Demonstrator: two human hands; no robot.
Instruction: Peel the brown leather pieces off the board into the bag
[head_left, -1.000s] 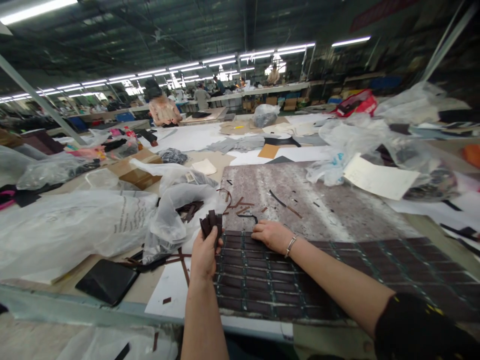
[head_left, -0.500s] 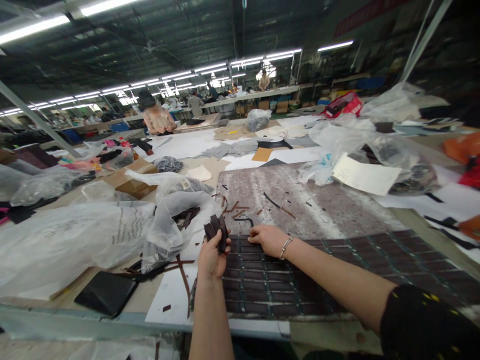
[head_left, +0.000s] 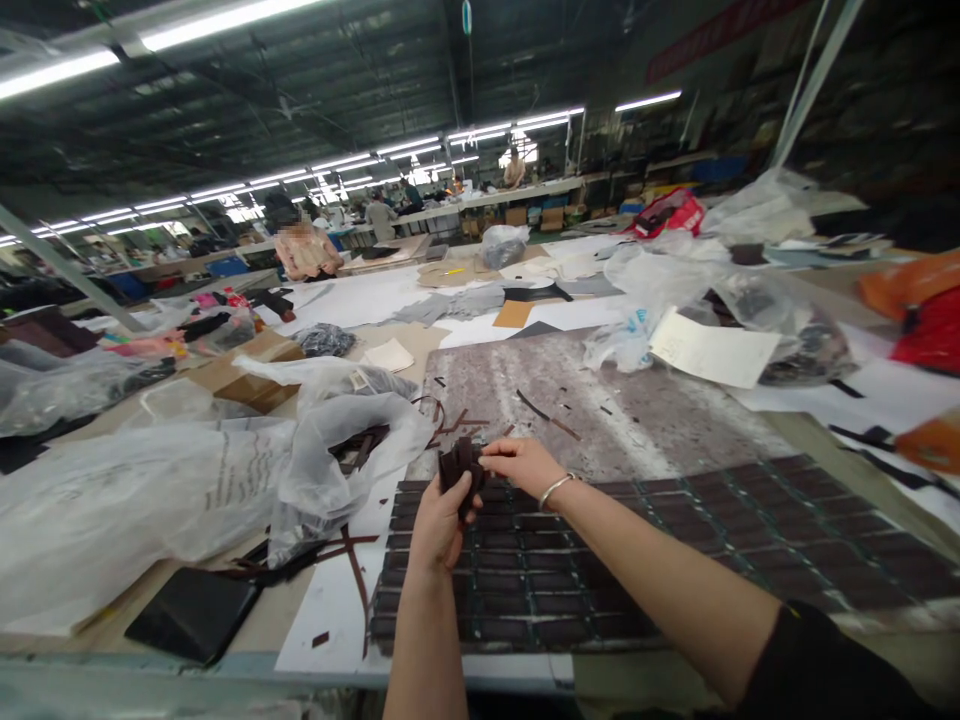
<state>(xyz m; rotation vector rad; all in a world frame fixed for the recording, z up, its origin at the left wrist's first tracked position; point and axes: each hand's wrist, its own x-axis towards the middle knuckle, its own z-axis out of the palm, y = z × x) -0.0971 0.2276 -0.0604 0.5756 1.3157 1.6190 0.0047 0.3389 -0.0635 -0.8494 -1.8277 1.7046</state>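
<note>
My left hand is closed round a bundle of dark brown strips, which stick up past the fingers. Beside it, my right hand has thumb and fingers pinched at the bundle's right edge; what lies between the fingertips is too small to make out. Both hands are above the far left part of rows of dark brown pieces, laid out on a mottled board. Thin brown and black scraps lie on the board beyond the hands.
An open plastic bag with brown strips stands left of the hands. A black flat object lies near the table's front edge. Further right is a bag bearing a paper sheet. A person is across the table.
My right hand has left the laid-out rows and come to the bundle. My left hand, still holding the strips, has moved slightly right towards it. The view has shifted a little.
</note>
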